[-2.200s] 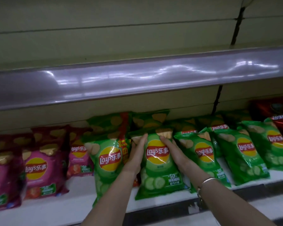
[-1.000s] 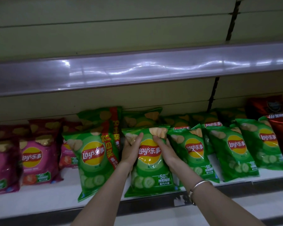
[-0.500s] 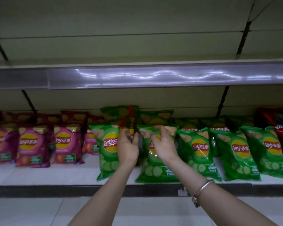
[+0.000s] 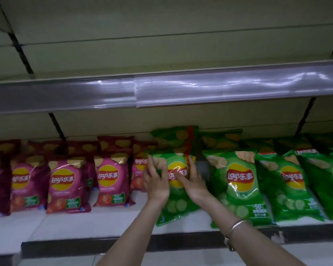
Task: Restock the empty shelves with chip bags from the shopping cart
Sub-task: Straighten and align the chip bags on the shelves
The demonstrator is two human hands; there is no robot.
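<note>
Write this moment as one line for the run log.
left hand: grips green chip bag, left edge | right hand: grips same bag, right edge | bag: on shelf, right of pink chip bags

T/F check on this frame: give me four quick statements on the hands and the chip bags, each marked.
1. The left hand and the right hand both grip one green bag. True.
2. The pink bags sit right of the green ones. False: they sit to the left.
3. The bracelet is on the left wrist. False: it is on the right wrist.
4. The gripped green bag rests on the lower shelf. True.
</note>
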